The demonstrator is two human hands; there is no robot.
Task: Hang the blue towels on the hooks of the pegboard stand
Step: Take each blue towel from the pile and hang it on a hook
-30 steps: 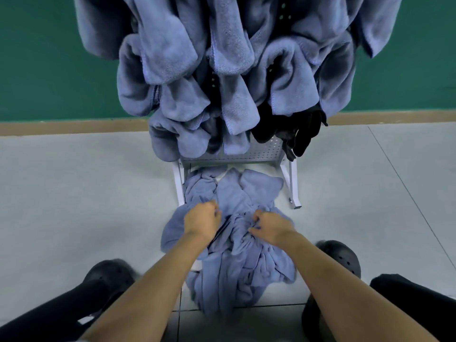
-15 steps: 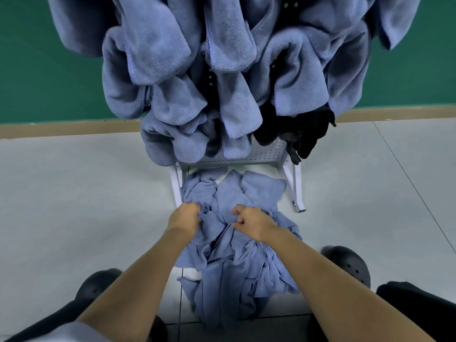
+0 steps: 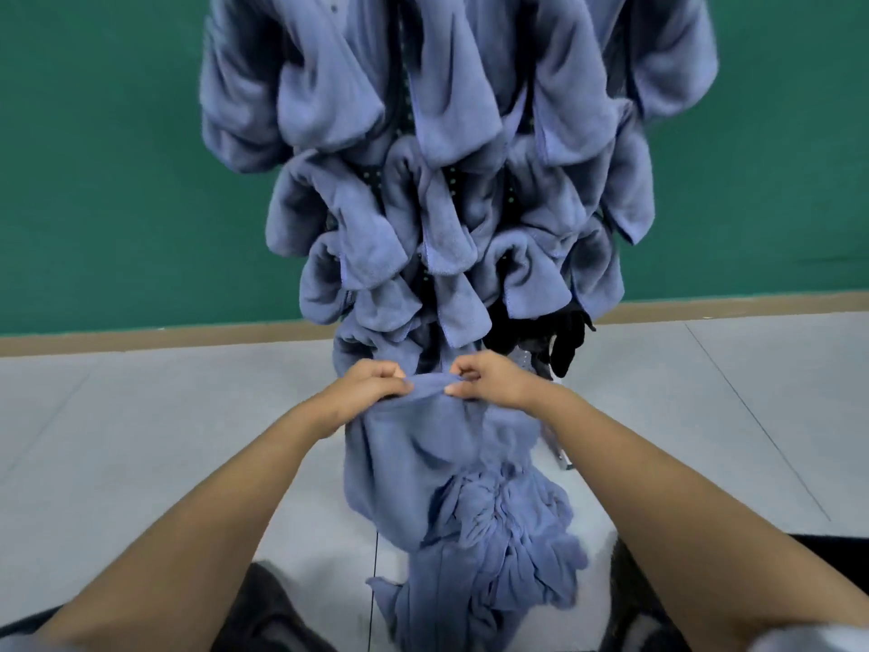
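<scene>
A blue towel (image 3: 414, 458) is lifted off the floor pile (image 3: 498, 548), its top edge stretched between both hands. My left hand (image 3: 371, 385) pinches the edge on the left and my right hand (image 3: 489, 381) pinches it on the right, close together in front of the stand's lower part. The pegboard stand (image 3: 449, 181) rises just beyond, almost fully hidden under several hung blue towels (image 3: 437, 218). Only strips of dark perforated board show between them. No free hook is visible.
A black cloth (image 3: 559, 341) hangs at the stand's lower right, beside a white leg (image 3: 559, 456). A green wall (image 3: 103, 157) with a tan baseboard stands behind, and grey floor tiles (image 3: 141, 440) spread on both sides. My dark shoes sit at the bottom edge.
Both hands gripped a towel in the floor pile and raised its top edge toward the stand. The view tilted up, showing more of the hung towels.
</scene>
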